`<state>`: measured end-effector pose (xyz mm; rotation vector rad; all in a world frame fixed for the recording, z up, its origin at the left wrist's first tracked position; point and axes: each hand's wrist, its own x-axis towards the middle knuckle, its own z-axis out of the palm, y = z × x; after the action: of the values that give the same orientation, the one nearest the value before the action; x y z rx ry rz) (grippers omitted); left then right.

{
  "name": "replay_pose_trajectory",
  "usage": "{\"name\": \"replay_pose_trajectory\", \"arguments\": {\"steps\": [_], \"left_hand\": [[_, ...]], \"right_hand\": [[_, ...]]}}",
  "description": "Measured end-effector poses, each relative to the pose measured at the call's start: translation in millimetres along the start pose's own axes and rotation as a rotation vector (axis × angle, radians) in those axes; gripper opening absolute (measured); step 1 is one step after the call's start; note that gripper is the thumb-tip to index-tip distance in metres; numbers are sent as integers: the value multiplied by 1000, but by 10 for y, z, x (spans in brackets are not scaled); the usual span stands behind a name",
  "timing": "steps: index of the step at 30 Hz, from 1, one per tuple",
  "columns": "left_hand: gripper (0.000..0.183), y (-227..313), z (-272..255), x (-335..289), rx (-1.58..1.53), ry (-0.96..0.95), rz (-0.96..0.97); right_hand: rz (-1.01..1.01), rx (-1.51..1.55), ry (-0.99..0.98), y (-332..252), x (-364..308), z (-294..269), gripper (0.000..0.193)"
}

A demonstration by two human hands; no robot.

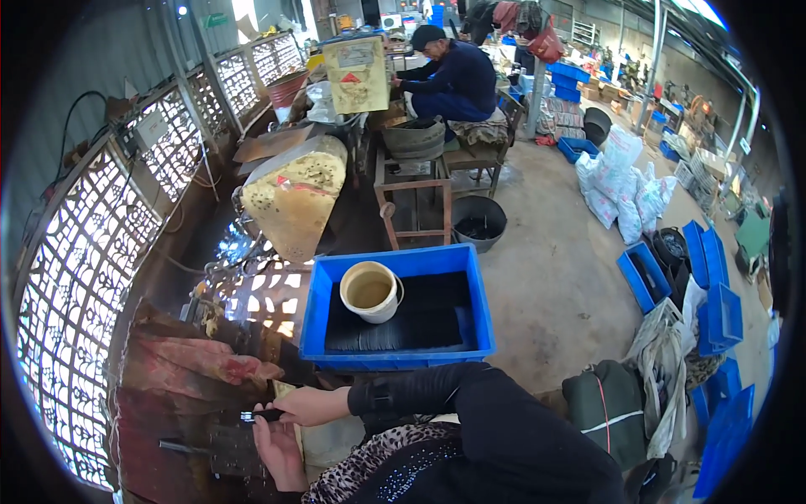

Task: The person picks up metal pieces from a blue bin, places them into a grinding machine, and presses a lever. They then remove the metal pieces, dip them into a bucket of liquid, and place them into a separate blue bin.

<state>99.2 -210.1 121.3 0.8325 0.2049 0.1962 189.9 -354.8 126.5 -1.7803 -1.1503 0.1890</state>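
Observation:
At the lower left, my right hand [312, 406] pinches a small black piece with a shiny end [262, 415]. My left hand [281, 454] is just below it, palm up with fingers stretched out and their tips close to the piece. Whether those tips touch it, I cannot tell. Just beyond my arms stands a blue bin [395, 362] with tightly packed dark, thin pieces [395, 329] in it. A cream bucket [382, 312] holding cloudy liquid rests inside the bin, on the left.
A stained yellowish machine cover [294, 197] stands to the left beside a lattice wall [75, 277]. Ahead are a metal frame chair [416, 202], a black tub [480, 220] and a seated person [453, 80]. White sacks [621, 181] and blue crates [645, 277] line the right.

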Motion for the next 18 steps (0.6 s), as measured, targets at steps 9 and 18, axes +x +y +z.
{"name": "replay_pose_trajectory", "arguments": {"steps": [9, 18], "left_hand": [[24, -452, 306, 328, 72, -107, -210], [21, -561, 505, 509, 30, -101, -243]], "right_hand": [[239, -225, -13, 54, -410, -443, 24], [210, -334, 71, 210, -556, -604, 30]]}}
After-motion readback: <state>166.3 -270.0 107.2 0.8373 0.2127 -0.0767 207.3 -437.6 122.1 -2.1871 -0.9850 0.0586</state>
